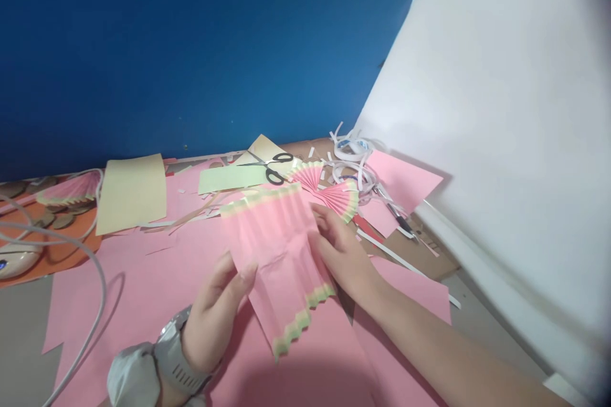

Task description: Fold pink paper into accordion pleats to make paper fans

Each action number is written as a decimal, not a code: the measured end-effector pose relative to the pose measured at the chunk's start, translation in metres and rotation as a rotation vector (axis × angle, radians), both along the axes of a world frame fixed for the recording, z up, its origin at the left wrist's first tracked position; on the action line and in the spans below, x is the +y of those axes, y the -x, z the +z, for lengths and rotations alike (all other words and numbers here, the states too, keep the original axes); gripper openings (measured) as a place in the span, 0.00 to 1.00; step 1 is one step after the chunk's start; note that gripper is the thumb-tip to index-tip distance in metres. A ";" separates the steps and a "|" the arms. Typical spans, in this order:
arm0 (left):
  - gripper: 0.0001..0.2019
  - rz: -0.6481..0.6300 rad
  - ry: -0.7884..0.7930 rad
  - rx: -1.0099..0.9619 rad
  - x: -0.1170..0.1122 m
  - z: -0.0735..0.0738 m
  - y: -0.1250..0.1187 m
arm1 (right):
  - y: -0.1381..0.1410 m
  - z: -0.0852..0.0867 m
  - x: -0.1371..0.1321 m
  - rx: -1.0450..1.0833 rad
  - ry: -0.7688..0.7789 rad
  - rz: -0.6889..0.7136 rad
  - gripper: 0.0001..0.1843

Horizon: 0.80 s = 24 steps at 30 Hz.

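Between my two hands is a pleated pink paper sheet (281, 261) with yellow and green bands along its top and bottom edges. Its folds are partly spread, and it is tilted above the pink paper on the table. My left hand (217, 311) pinches the left edge, thumb on top. My right hand (344, 254) grips the right edge, its fingers partly behind the sheet. Just beyond lies a folded pink paper fan (337, 197) with a yellow-green rim. Black-handled scissors (274, 168) rest on a light green paper strip (229, 179).
Large pink paper (128, 292) covers much of the table. A yellow sheet (131, 194) stands out at back left, near a white cable (98, 305) and orange paper (76, 241). Curled white strips (353, 152), a pen (401, 219) and pink sheets (405, 181) lie by the white wall.
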<state>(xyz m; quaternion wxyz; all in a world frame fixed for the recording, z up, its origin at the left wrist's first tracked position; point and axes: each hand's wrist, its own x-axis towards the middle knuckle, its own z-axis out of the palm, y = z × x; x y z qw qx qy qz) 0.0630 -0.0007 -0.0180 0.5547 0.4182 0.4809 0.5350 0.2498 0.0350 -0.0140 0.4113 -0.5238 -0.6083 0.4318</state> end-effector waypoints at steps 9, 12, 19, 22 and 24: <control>0.11 0.113 -0.028 0.055 0.025 -0.006 0.008 | -0.004 0.018 0.003 -0.176 -0.032 -0.190 0.20; 0.14 0.075 -0.055 0.124 0.028 -0.002 0.012 | -0.003 0.026 0.002 -0.056 -0.019 -0.208 0.18; 0.16 0.134 -0.058 0.270 0.030 0.000 0.014 | -0.006 0.037 0.010 -0.049 -0.030 -0.195 0.17; 0.16 0.127 -0.052 0.315 0.030 0.000 0.015 | -0.011 0.036 0.021 -0.166 -0.084 -0.187 0.18; 0.17 0.129 -0.052 0.342 0.030 0.001 0.015 | -0.014 0.035 0.027 -0.243 -0.113 -0.182 0.20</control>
